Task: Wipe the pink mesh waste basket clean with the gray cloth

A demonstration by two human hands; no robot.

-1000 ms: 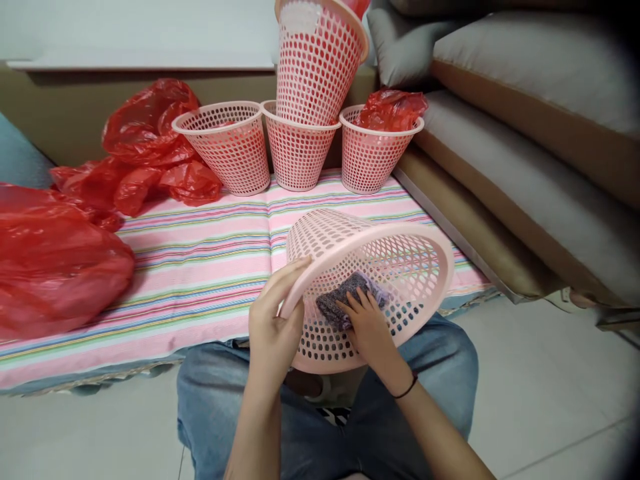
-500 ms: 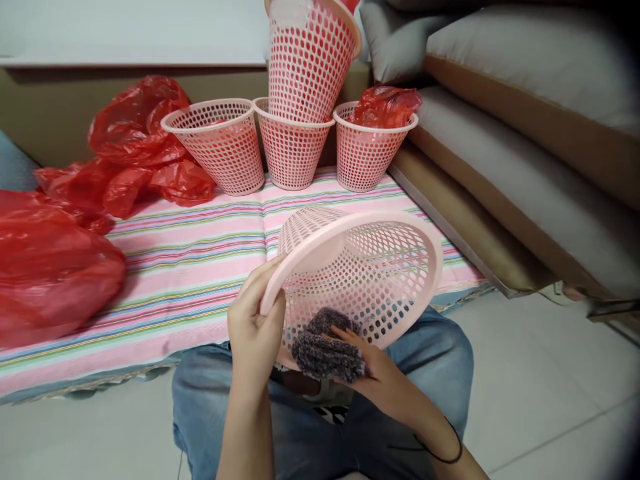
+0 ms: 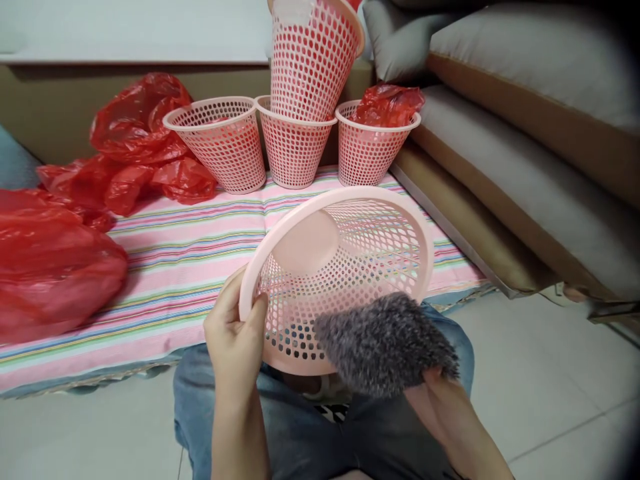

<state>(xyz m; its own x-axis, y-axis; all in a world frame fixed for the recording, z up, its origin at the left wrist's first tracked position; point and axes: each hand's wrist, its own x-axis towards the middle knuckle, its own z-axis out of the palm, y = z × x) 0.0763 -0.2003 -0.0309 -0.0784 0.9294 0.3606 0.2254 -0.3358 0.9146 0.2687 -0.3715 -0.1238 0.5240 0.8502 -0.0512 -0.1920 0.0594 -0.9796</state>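
Note:
A pink perforated basket [image 3: 305, 243] is tilted over the person's lap, its wide mouth facing me. My left hand [image 3: 237, 333] is closed on the left side of its rim, thumb inside. A fuzzy dark grey cloth [image 3: 387, 343] lies across the lower right part of the basket's mouth. My right hand [image 3: 435, 393] is at the cloth's right end, its fingers mostly hidden by the cloth.
Upright pink baskets [image 3: 225, 150] holding red plastic stand at the back, another basket [image 3: 310, 63] stacked on the middle one. Red plastic bags [image 3: 60, 267] lie at left on the striped cloth [image 3: 175, 267]. Grey and brown cushions [image 3: 500, 140] are piled at right.
The held basket has turned so its mouth and bottom face me more. My left hand has shifted left and slightly down. The cloth has spread out and moved right with my right hand.

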